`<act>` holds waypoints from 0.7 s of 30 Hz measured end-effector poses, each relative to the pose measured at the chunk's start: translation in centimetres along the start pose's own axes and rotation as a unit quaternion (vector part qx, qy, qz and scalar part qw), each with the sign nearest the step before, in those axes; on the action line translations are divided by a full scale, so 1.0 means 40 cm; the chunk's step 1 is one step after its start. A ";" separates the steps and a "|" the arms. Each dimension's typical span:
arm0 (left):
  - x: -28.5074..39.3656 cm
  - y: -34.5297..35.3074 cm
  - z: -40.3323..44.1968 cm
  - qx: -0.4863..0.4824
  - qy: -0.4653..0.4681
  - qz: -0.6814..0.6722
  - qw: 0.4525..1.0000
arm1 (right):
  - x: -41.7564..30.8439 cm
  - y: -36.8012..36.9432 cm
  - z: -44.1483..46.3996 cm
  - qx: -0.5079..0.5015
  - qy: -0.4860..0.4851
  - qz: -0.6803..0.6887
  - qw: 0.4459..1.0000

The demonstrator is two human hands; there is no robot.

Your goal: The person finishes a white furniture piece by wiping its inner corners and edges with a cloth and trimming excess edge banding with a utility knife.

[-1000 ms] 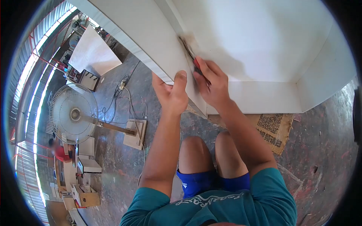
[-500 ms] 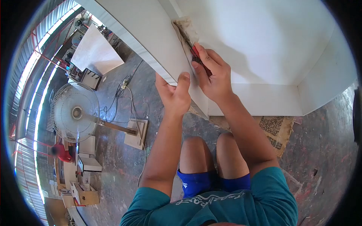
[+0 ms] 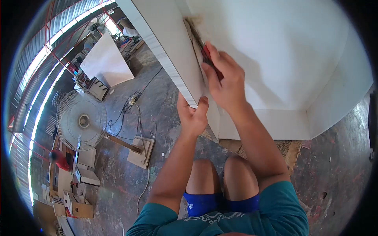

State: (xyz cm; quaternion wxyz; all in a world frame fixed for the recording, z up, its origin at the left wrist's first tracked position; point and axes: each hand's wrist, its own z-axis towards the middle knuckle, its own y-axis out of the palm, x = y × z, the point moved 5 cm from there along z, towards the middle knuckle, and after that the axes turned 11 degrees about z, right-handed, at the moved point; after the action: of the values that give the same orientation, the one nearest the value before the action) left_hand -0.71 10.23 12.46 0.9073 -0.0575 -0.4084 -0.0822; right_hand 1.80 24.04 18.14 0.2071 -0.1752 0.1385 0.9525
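My left hand (image 3: 193, 114) grips the edge of an upright white panel (image 3: 173, 51), its thumb on the inner face and its fingers around the outside. In my right hand (image 3: 226, 74) is a hand tool (image 3: 205, 50) with a red and dark handle and a long, thin dark end. That end lies along the inside corner where the panel meets the white back board (image 3: 271, 51). A brownish worn patch (image 3: 195, 18) marks the corner by the tip. Whether the tip touches the board I cannot tell; my fingers hide much of the handle.
A pedestal fan (image 3: 81, 120) on a wooden base (image 3: 141, 152) stands to the left, with cables (image 3: 134, 98) across the floor. Behind it leans a white board (image 3: 107, 61). Farther left is a person in red (image 3: 60, 159). Patterned matting (image 3: 289, 153) lies under the cabinet.
The view has shifted, so the cabinet and my left hand sit lower in it. My right hand still holds the tool at the corner, and the tool is slightly blurred now.
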 end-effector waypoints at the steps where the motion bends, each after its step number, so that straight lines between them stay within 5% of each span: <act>1: -0.001 0.000 0.000 0.002 -0.004 -0.003 1.000 | -0.005 0.004 0.019 -0.007 0.017 0.014 1.000; 21: 0.003 0.001 0.006 -0.010 0.025 0.017 0.999 | 0.009 0.010 -0.078 0.021 -0.007 -0.015 1.000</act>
State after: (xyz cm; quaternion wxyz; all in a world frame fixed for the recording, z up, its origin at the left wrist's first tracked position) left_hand -0.81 10.28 12.70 0.9179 -0.0715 -0.3837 -0.0717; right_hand 2.17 22.79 15.26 0.2264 -0.1661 0.1545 0.9473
